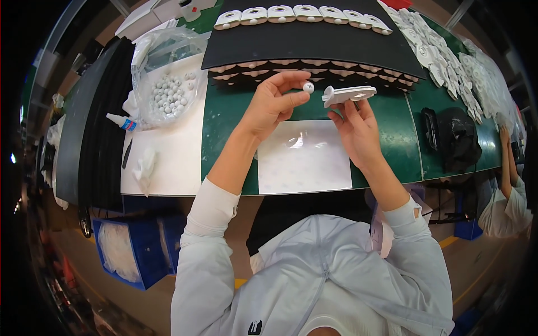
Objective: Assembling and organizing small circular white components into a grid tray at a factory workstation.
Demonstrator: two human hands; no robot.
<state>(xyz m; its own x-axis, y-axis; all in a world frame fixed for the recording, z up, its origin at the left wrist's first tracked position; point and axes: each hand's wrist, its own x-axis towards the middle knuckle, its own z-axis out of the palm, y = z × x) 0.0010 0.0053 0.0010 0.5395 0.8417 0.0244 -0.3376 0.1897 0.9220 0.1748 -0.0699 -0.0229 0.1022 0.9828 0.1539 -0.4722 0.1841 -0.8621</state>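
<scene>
Between the thumb and fingertips of my left hand (270,105) is a small white ball (308,88). My right hand (358,131) grips a flat white plastic part (342,96) with a round hole near one end and a flared, pronged end turned toward the ball. A short gap separates ball and part. Both hands are raised over the green table, above a white sheet (305,168). To the left, an open clear plastic bag (147,61) holds many more white balls (169,96).
Beyond my hands, stacked black boards (314,47) carry rows of similar white parts (280,13). More parts (443,56) lie at right, near a black bag (460,140). A glue bottle (121,121) is at left. Another person's arm (506,162) reaches in far right.
</scene>
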